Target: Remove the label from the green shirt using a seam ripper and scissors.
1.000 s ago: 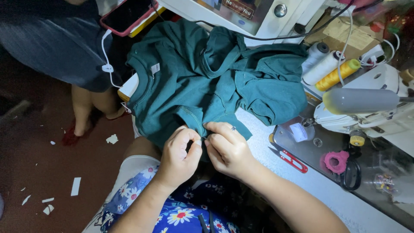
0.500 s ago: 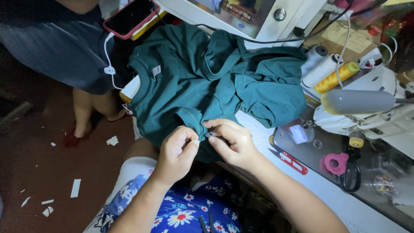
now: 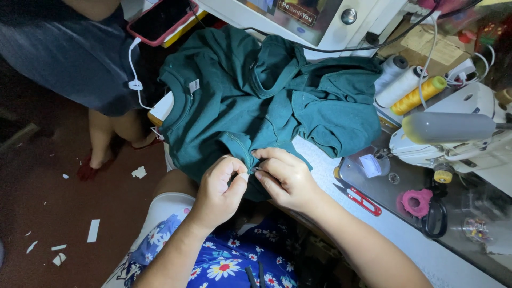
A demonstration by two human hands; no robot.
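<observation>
Left of the sewing machine (image 3: 453, 138), at the near edge of the counter (image 3: 330, 160): a green shirt (image 3: 234, 101), lying crumpled and spread, with its lower hem hanging over the edge toward the lap.

Left hand (image 3: 218, 186): closed, thumb and forefinger pinching a small white bit (image 3: 244, 175) right at the hem. Cannot tell whether a tag or a thread end. Right hand (image 3: 285, 178): closed too, fingertips gripping the hem fold just beside that bit, the two hands almost touching.

Possible trouble, as a judgement only:
- Too strong a pull between the two pinches, and so a stretched or torn seam in the soft knit.
- A slip of the tiny white bit out of the fingers, because very little of it to hold.
- Weight of the hanging cloth dragging more of the shirt off the counter.

Position of the shirt against the hands: most of it beyond and above both hands, farther from the body; only the hem corner between the fingers.

Between hands and sewing machine: red thread snips (image 3: 362, 200), lying untouched on the counter, well within reach of the right hand.
</observation>
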